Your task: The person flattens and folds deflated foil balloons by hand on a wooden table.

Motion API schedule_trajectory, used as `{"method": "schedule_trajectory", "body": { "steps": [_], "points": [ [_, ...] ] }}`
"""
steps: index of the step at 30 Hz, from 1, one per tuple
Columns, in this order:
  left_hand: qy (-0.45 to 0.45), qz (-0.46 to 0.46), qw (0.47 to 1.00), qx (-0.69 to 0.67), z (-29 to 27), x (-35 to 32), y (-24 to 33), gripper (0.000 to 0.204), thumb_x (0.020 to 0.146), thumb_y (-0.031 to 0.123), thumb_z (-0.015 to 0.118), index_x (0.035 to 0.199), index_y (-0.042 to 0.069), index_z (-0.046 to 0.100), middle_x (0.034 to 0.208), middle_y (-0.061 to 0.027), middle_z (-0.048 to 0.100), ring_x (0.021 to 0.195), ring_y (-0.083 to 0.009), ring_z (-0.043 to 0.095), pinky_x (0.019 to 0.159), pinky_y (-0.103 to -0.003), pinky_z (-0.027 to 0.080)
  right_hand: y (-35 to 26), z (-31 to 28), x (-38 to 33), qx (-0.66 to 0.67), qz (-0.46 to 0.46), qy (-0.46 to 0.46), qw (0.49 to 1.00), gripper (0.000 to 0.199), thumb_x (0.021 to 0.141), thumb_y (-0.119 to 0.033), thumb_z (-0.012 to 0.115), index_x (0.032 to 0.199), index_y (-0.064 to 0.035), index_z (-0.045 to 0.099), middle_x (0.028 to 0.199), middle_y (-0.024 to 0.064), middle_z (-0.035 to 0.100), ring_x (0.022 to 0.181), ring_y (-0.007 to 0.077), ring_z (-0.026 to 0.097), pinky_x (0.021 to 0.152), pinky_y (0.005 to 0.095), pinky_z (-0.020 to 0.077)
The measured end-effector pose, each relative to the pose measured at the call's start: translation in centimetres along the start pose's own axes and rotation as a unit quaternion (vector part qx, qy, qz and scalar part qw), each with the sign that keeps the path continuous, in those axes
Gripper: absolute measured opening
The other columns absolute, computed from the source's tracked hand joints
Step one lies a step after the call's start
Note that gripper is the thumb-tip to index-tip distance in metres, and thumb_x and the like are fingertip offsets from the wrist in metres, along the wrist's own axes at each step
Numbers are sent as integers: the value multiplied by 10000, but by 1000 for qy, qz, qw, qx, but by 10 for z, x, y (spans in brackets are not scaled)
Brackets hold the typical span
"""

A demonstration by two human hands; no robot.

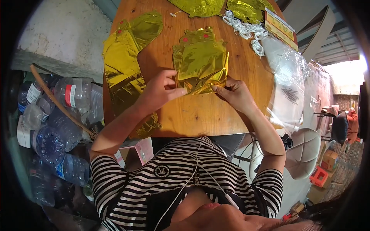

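Note:
A gold foil balloon (pixel 202 56), flat and folded over, lies on the wooden table in front of me. Two red dots show near its far edge, and its near edge is creased. My left hand (pixel 163 86) pinches the balloon's near left corner between thumb and fingers. At the near right corner, my right hand (pixel 233 90) grips the foil the same way. Left of it, another gold foil balloon (pixel 123 63) is spread unfolded, hanging partly over the table's near edge.
More gold foil balloons (pixel 198 5) lie at the far edge of the wooden table (pixel 200 115). White string coils (pixel 246 29), a printed card (pixel 281 27) and clear plastic bags (pixel 287 77) sit at the right. Large plastic bottles (pixel 50 142) are piled on the left; a chair (pixel 302 154) stands right.

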State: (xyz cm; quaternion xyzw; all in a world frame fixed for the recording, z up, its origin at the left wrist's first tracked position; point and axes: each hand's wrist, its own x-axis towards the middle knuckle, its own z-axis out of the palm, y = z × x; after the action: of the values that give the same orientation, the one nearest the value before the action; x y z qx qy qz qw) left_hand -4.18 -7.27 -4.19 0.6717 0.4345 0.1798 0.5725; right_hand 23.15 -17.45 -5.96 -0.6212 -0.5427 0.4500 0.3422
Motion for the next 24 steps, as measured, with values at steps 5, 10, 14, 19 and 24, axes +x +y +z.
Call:
{"method": "schedule_trajectory", "body": {
  "steps": [5, 10, 14, 19, 24],
  "points": [
    [-53, -93, 994, 2, 3, -3, 6, 433, 890, 242, 804, 1141, -50, 607, 903, -89, 718, 730, -114, 661, 640, -258, 528, -4, -3, 0, 15, 60, -30, 998, 243, 995, -182, 721, 1137, 15, 730, 950, -24, 721, 875, 22, 586, 787, 226, 502],
    [-57, -95, 994, 20, 5, -4, 3, 328, 913, 262, 777, 975, -23, 627, 833, -64, 696, 695, -113, 661, 600, -265, 528, -10, -7, 1, 77, 72, -18, 994, 310, 990, -148, 720, 1233, 36, 667, 1051, 10, 725, 949, 50, 623, 854, 236, 513],
    [-43, -60, 997, -4, 9, -5, -2, 341, 935, 233, 758, 1064, -31, 585, 890, -90, 720, 737, -132, 703, 600, -276, 529, 9, -7, 4, 129, 41, -10, 991, 313, 976, -83, 720, 1237, 68, 637, 1140, 53, 718, 1026, 91, 647, 905, 256, 530],
    [-17, -60, 998, 12, 13, -5, -9, 382, 966, 216, 727, 1197, -5, 517, 945, -98, 733, 768, -136, 717, 593, -281, 516, 0, -9, 2, 76, 115, -1, 991, 352, 963, -48, 720, 1262, 76, 582, 1144, 85, 712, 1024, 116, 664, 899, 269, 548],
    [11, -20, 999, 38, 16, -4, -14, 421, 920, 158, 761, 1196, -46, 517, 829, -169, 727, 675, -222, 742, 623, -345, 559, -6, -4, -5, 45, 117, 35, 992, 402, 966, -64, 720, 1291, 70, 525, 1120, 119, 714, 1008, 142, 681, 869, 278, 563]
  ]
}}
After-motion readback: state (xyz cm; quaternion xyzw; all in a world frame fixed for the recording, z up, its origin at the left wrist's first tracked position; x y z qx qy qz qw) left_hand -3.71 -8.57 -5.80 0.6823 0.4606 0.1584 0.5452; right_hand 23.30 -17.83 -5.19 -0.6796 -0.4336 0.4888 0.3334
